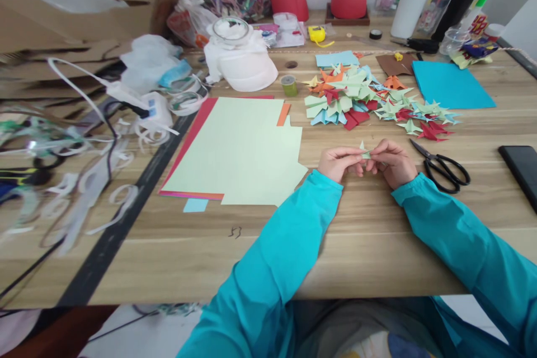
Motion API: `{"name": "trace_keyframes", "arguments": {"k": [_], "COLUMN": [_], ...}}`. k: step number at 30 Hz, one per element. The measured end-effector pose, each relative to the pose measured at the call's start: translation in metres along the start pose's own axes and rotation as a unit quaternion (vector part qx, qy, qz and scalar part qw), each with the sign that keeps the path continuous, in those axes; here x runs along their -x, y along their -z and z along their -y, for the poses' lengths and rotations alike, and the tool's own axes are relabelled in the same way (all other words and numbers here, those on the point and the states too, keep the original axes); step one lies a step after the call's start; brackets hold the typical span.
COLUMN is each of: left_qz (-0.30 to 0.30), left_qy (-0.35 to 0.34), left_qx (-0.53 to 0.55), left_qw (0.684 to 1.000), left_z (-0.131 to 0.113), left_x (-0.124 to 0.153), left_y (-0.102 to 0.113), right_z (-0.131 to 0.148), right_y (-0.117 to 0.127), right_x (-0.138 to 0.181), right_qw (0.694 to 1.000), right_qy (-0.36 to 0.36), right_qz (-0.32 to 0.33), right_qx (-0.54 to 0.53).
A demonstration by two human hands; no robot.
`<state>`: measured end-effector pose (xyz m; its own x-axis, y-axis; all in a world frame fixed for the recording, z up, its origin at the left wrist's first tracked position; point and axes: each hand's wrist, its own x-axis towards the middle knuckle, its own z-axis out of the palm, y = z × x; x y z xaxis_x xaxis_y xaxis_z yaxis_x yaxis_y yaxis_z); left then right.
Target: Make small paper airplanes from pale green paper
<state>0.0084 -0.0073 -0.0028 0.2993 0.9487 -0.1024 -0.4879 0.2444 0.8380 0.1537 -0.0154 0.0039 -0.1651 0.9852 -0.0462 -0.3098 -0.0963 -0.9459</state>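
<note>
Between the fingertips of both hands is a small pale green folded paper (366, 153), mostly covered by the fingers. My left hand (339, 162) pinches its left side and my right hand (393, 161) pinches its right side, just above the table. Beyond the hands lies a pile of folded paper pieces (356, 86) in green, blue, red and orange, several of them shaped like cranes. Black-handled scissors (444, 170) rest beside my right hand, blades pointing away to the left. Left of my hands, pale green sheets (239, 151) lie over red and orange paper.
A blue sheet (453, 85) lies at the back right, with a phone (522, 170) at the right edge. A roll of tape (289, 85) stands behind the green sheets. Cables and a power strip (153, 114) crowd the left side. A yellow tape measure (317, 34) sits farther back.
</note>
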Motion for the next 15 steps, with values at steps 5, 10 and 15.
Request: {"name": "trace_keyframes", "arguments": {"k": [5, 10, 15], "left_qz": [0.007, 0.003, -0.013], "left_qy": [0.02, 0.017, 0.029], "left_qx": [0.002, -0.013, 0.0], "left_qw": [1.0, 1.0, 1.0], "left_z": [0.0009, 0.0008, -0.0021], "left_x": [-0.0022, -0.0014, 0.0003], "left_y": [0.0052, 0.0044, -0.0006], "right_z": [-0.0026, -0.0021, -0.0044], "right_y": [0.0015, 0.0007, 0.0013], "right_x": [0.0002, 0.0008, 0.0009], "right_qw": [0.999, 1.0, 0.999], "right_qy": [0.013, 0.015, 0.03], "right_qz": [0.021, 0.014, 0.008], "right_qx": [0.021, 0.017, 0.014]}}
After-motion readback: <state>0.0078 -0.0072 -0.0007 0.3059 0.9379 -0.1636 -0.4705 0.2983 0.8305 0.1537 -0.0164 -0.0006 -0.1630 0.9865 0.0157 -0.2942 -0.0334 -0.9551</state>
